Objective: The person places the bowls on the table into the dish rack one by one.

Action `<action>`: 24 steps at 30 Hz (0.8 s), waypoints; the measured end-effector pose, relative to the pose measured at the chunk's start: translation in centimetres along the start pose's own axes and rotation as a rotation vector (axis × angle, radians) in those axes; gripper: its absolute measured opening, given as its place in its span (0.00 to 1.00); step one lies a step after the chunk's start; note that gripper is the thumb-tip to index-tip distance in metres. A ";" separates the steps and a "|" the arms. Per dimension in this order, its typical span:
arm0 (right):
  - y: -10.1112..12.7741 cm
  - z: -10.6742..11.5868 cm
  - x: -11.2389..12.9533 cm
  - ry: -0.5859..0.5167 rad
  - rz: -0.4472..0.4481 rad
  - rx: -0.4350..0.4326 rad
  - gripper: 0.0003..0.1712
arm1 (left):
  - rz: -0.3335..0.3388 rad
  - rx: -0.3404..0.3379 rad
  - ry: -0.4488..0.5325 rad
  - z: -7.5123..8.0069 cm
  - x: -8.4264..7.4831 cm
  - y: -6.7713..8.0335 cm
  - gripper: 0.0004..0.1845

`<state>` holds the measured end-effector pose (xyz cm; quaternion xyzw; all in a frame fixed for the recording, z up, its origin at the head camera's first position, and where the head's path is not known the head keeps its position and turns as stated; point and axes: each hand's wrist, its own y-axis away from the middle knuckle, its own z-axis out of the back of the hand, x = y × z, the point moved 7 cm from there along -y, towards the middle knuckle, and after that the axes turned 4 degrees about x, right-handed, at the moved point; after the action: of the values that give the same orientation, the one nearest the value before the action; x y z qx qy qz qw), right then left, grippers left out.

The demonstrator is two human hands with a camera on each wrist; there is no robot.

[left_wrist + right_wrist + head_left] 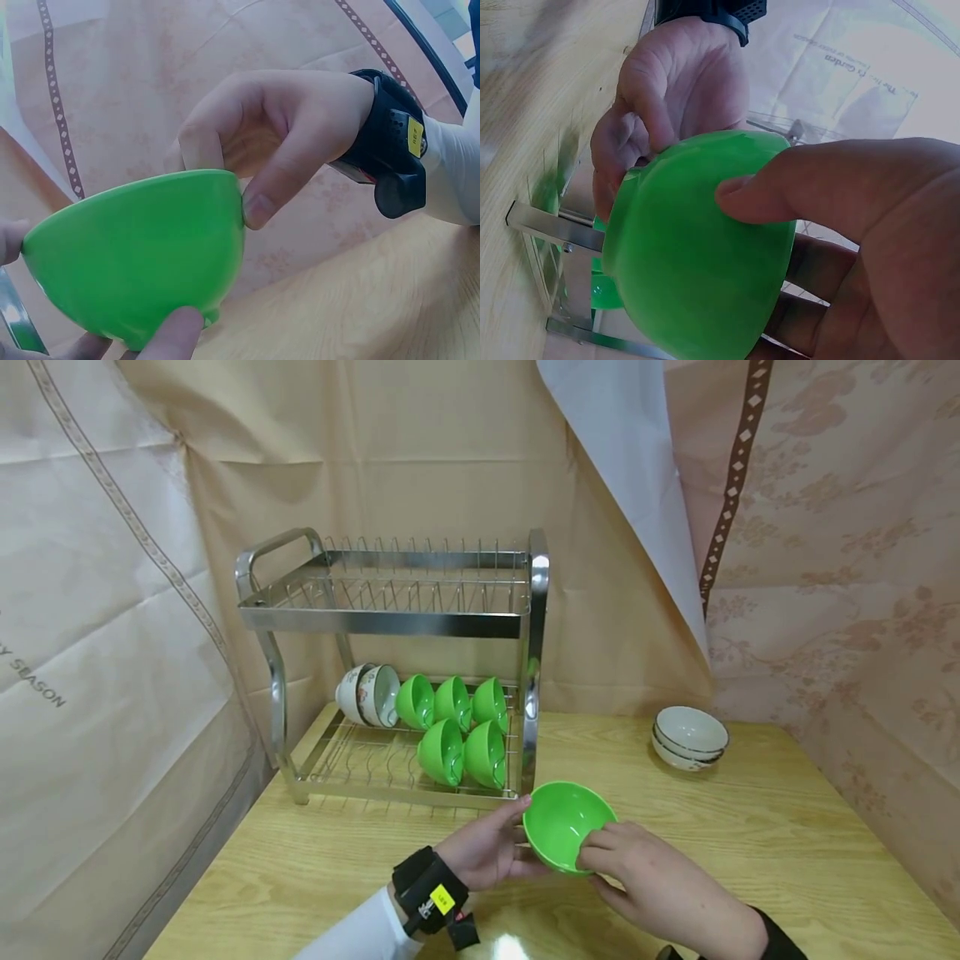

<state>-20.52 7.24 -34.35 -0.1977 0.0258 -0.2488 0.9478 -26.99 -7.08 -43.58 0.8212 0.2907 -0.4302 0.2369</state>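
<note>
Both hands are clamped on the green bowl [567,825] just above the table [750,843]: left hand [483,852] grips the rim at 9 o'clock, right hand [652,881] at 4 o'clock. The dish rack [390,618] sits at 11 o'clock beyond, nearer the left hand.

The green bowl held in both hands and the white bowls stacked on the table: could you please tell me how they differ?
The green bowl is a single bowl, gripped by the left hand and the right hand above the table; the white bowls are stacked, rest on the table and are untouched. The green bowl tilts; the white bowls sit level. Both open upward, outside the dish rack.
</note>
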 end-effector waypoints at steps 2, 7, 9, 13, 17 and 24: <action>-0.1 -0.1 0.0 -0.010 -0.012 0.007 0.20 | -0.008 -0.011 -0.007 0.0 -0.2 0.2 0.36; -0.3 -0.1 0.1 -0.016 -0.003 -0.012 0.21 | -0.040 -0.059 -0.048 0.1 -0.9 0.8 0.37; -0.4 -0.1 0.1 -0.016 0.013 -0.028 0.22 | -0.057 -0.078 -0.059 0.2 -1.2 1.0 0.37; -0.5 0.1 0.0 -0.039 0.016 -0.043 0.23 | -0.091 -0.099 -0.086 0.4 -1.6 1.5 0.33; -0.6 0.2 -0.4 -0.050 -0.020 -0.057 0.21 | -0.112 -0.138 -0.111 1.0 -2.1 2.4 0.31; -1.4 -1.2 -1.2 -0.088 -0.109 -0.027 0.19 | -0.183 -0.292 -0.150 3.9 -5.1 6.5 0.34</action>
<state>-22.35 6.26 -34.94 -0.2223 -0.0231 -0.2907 0.9304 -27.11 -15.69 -40.43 0.7139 0.4051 -0.4630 0.3344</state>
